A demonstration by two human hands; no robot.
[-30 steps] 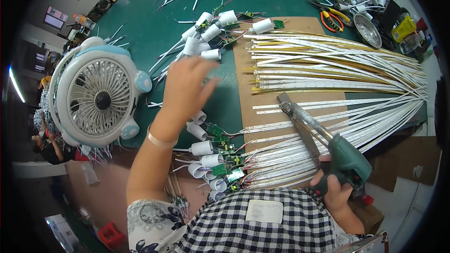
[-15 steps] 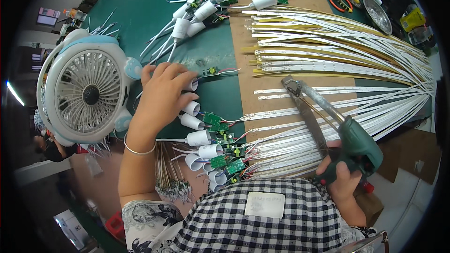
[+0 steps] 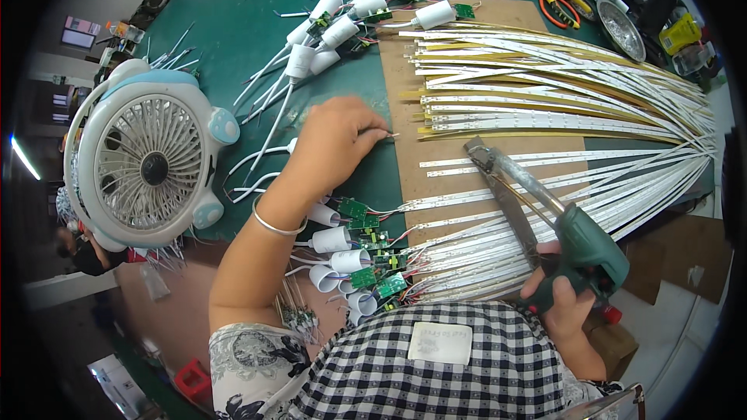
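Note:
My left hand [image 3: 336,140] is over the green table with thumb and forefinger pinched on thin wires [image 3: 394,134], whose ends point toward the brown board [image 3: 490,148]. The hand hides the rest of those wires and any circuit board on them. My right hand [image 3: 566,307] grips the green handle of a soldering gun [image 3: 593,243]; its metal tip rests over the white LED strips. Two bare LED strips [image 3: 498,163] lie just below the left hand's level. Nearer me, white lamp caps [image 3: 331,239] with small green circuit boards [image 3: 391,285] are wired to strip ends.
A white and blue fan [image 3: 152,167] stands at the left. More white lamp caps [image 3: 338,33] with cables lie at the far middle. A thick bundle of LED strips [image 3: 529,120] covers the board. Orange-handled pliers [image 3: 560,12] and a metal dish [image 3: 621,29] are at the far right.
My left hand has moved right from the lamp cap to the wire ends, its fingers now pinched. My right hand and the soldering gun have barely shifted.

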